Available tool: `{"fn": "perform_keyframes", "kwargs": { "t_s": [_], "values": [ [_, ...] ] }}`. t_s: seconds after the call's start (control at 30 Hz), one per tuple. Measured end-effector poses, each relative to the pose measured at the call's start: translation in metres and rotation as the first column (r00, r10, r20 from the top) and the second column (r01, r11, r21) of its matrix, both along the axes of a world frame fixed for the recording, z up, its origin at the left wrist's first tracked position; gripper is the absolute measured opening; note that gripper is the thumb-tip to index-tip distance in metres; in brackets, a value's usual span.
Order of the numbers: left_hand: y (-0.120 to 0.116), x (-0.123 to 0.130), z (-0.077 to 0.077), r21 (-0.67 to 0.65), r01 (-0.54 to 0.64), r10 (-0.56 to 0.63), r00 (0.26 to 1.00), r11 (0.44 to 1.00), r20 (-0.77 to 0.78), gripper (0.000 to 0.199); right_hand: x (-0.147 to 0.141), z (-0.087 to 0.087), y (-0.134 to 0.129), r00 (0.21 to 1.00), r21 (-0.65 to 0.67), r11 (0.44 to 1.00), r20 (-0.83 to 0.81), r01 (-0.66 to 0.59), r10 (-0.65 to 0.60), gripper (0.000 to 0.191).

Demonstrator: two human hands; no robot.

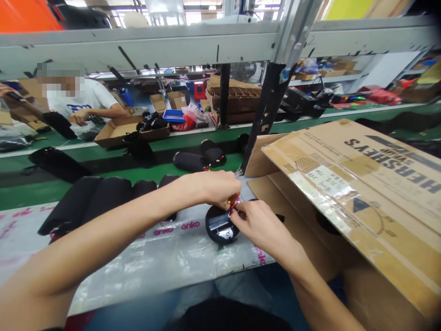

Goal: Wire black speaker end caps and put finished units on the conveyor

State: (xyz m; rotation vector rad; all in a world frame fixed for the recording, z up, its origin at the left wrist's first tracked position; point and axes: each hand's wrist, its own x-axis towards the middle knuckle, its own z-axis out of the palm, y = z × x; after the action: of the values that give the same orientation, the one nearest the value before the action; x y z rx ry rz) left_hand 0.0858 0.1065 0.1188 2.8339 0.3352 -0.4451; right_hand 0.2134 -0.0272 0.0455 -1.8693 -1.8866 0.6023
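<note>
My left hand (pixel 223 187) is closed in a pinch on thin red and yellow wires (pixel 233 205). Opposite it, my right hand (pixel 255 220) also has its fingers pressed together on the wires, close to my left fingertips. Just below lies a round black part (pixel 222 226) with a shiny dark face and a raised rim, resting on the plastic-covered table (pixel 179 253). The wires run at its upper edge. My fingers hide the exact ends of the wires and part of the rim.
Several black fabric-covered cylinders (pixel 93 202) lie to the left. A large open cardboard box (pixel 365 197) stands close on the right. Behind runs a green belt (pixel 155 170) with more black cylinders (pixel 189 161). A metal post (pixel 268 101) rises ahead; a co-worker (pixel 93 99) sits across.
</note>
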Motion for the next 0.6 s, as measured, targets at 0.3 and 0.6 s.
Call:
{"fn": "perform_keyframes", "kwargs": {
  "t_s": [0.3,0.6],
  "values": [
    [-0.075,-0.101,-0.075,-0.546,-0.526,0.754,0.529,0.652,0.391,0.054,0.083,-0.089,-0.040,0.826,0.116,0.974,-0.554,0.196,-0.100,0.043],
    [-0.128,-0.070,-0.173,-0.564,-0.550,0.740,0.158,0.616,0.654,0.079,0.077,-0.153,-0.020,0.994,0.261,0.960,-0.038,0.105,-0.098,0.077]
  ]
}}
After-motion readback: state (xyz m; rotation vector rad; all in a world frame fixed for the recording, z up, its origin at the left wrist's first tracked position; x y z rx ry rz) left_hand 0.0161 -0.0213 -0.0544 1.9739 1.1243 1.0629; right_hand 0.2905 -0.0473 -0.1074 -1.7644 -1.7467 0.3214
